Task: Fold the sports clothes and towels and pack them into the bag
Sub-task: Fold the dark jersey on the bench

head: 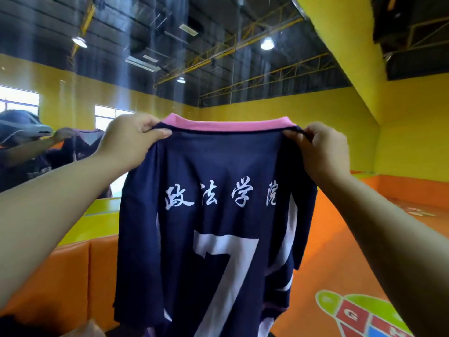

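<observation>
A navy sports jersey [218, 166] with a pink collar, white characters and a large white 7 hangs upright in front of me, its back toward the camera. My left hand [128, 139] pinches its left shoulder seam. My right hand [320, 149] pinches its right shoulder seam. Both arms are raised and stretched forward, and the shirt hangs full length below them. No bag and no towels are in view.
A mirror on the left wall shows a person [24, 132] holding up the same shirt. Orange padded blocks [73, 276] stand at lower left. An orange floor [335, 251] with a coloured floor graphic [359, 314] lies to the right. Yellow walls surround the hall.
</observation>
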